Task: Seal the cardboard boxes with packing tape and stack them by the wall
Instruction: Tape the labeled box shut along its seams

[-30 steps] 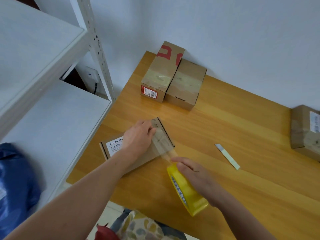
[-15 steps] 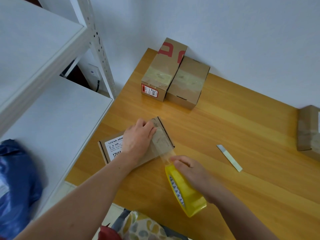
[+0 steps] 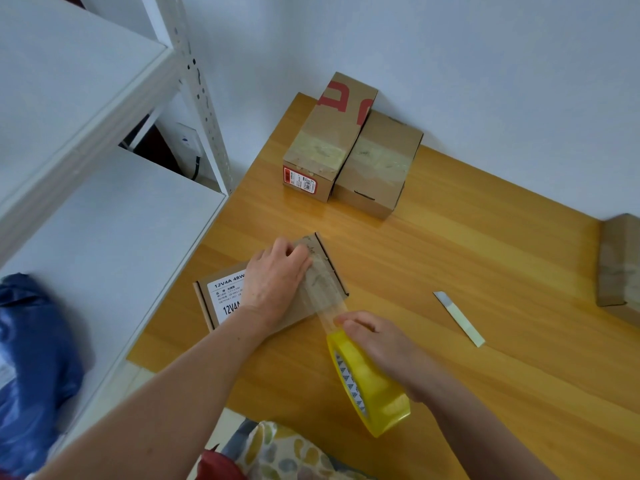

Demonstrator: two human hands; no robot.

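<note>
Flat box (image 3: 221,299) — near left on desk (image 3: 485,254). Left hand (image 3: 273,278) presses a tape strip (image 3: 325,289) flat across it; right hand (image 3: 377,344) grips the yellow tape roll (image 3: 370,386), strip uncut. Two taped boxes (image 3: 329,140) side by side at the far wall (image 3: 485,81) — unstacked. Edge box (image 3: 620,265), right: sealing unclear.

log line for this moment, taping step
step: taping flat box | left hand: presses tape down | right hand: grips tape roll | blade: lying on table

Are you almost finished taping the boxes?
Not yet. The red-printed brown cardboard box and its plain brown neighbour at the wall look taped. The left hand presses clear tape onto the flat labelled cardboard box; the right hand holds the yellow tape roll. Cutting the strip and stacking remain.
</note>
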